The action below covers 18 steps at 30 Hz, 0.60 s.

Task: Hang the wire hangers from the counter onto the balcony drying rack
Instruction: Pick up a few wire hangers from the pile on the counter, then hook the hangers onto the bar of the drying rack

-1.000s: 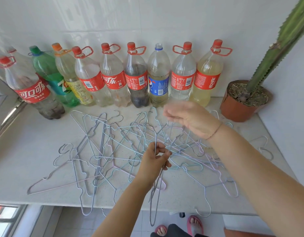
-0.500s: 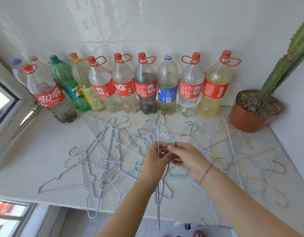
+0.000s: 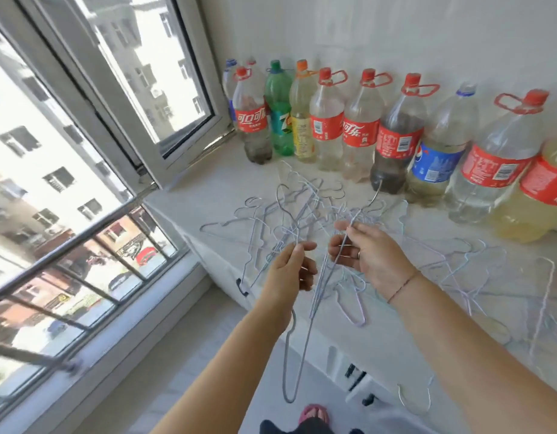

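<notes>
A tangle of pale wire hangers (image 3: 305, 211) lies on the white counter (image 3: 208, 195). My left hand (image 3: 291, 270) pinches the neck of one grey hanger (image 3: 289, 371), whose body hangs down past the counter's front edge. My right hand (image 3: 369, 255) grips another thin hanger (image 3: 339, 255) by its wire, its hook pointing up toward the bottles. Both hands are lifted in front of the counter, close together. No drying rack is in view.
A row of large plastic bottles (image 3: 358, 133) lines the tiled back wall. An open window (image 3: 151, 73) and a metal railing (image 3: 67, 245) stand at the left. More hangers (image 3: 543, 296) spread over the counter's right end. My feet (image 3: 313, 415) show on the floor below.
The view has swung left toward the window. My hands have drawn apart, each now holding its own hanger, lifted off the pile.
</notes>
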### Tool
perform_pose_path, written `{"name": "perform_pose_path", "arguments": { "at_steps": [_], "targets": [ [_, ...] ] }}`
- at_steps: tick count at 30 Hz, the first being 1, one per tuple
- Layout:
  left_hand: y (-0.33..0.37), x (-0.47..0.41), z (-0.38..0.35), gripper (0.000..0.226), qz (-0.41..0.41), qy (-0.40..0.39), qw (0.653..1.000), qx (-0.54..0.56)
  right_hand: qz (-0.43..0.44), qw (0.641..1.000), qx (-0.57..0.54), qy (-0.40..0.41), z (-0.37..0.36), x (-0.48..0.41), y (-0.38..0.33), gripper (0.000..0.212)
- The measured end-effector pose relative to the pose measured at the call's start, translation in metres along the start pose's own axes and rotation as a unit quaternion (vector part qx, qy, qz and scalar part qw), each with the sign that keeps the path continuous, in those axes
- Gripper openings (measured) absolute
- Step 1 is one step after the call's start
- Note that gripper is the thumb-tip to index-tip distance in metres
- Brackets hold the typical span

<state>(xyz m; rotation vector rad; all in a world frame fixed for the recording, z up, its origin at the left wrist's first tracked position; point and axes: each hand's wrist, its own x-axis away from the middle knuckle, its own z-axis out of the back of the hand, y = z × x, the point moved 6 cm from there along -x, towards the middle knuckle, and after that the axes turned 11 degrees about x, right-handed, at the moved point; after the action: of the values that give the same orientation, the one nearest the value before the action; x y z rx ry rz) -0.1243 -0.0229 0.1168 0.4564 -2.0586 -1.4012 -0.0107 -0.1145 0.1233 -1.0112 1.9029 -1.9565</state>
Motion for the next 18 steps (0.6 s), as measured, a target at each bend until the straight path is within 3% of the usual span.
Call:
{"name": "perform_pose_path", "arguments": {
  "at_steps": [4,8,12,18],
  "targets": [
    [0.008,0.051,0.049,0.028,-0.030,0.111,0.993,0.038,0.017,0.996,0.011,-0.090,-0.047,0.030,0.003,0.024],
    [0.009,0.107,0.112,0.024,-0.053,0.242,0.963,0.102,0.032,0.988,0.022,-0.150,-0.102,0.063,0.006,0.023],
    [0.010,0.178,0.171,0.024,-0.068,0.321,0.939,0.105,0.037,0.974,0.060,-0.214,-0.169,0.096,0.016,0.028],
    [0.002,0.302,0.270,0.016,-0.111,0.449,0.865,0.193,0.037,0.925,0.135,-0.353,-0.286,0.187,0.053,0.029]
  ]
}}
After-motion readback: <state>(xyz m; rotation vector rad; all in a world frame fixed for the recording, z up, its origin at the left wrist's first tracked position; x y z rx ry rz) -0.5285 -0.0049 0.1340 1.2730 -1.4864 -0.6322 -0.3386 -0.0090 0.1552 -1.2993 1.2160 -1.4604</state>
